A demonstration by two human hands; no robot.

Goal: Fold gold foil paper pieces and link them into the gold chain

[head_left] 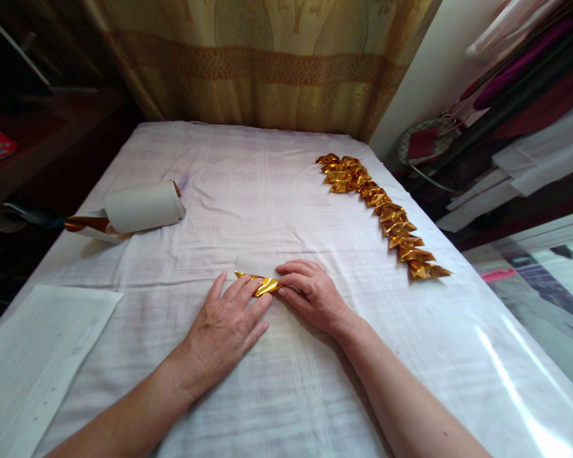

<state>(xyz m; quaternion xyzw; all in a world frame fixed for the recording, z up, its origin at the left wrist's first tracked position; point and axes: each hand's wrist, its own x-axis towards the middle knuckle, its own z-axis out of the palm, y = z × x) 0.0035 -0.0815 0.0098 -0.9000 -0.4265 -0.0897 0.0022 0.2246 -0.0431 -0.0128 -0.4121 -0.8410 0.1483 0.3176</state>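
Observation:
A small piece of folded gold foil paper (267, 285) lies on the white cloth in front of me. My left hand (233, 321) rests flat over its left part, fingers spread and pressing on it. At the right end, my right hand (310, 294) has its thumb and fingers closed on the paper's tip. A pale paper edge (255, 262) shows just behind the foil; I cannot tell whether it belongs to the same sheet. To the right, several folded gold foil pieces (398, 226) lie overlapped in a long curving row.
A roll of white-backed gold paper (146, 207) lies at the left with its loose end out. Nearer me on the left is a flat white sheet (42, 362). A patterned curtain (277, 63) hangs behind the cloth-covered surface (248, 165); clothes (530, 127) hang at the right.

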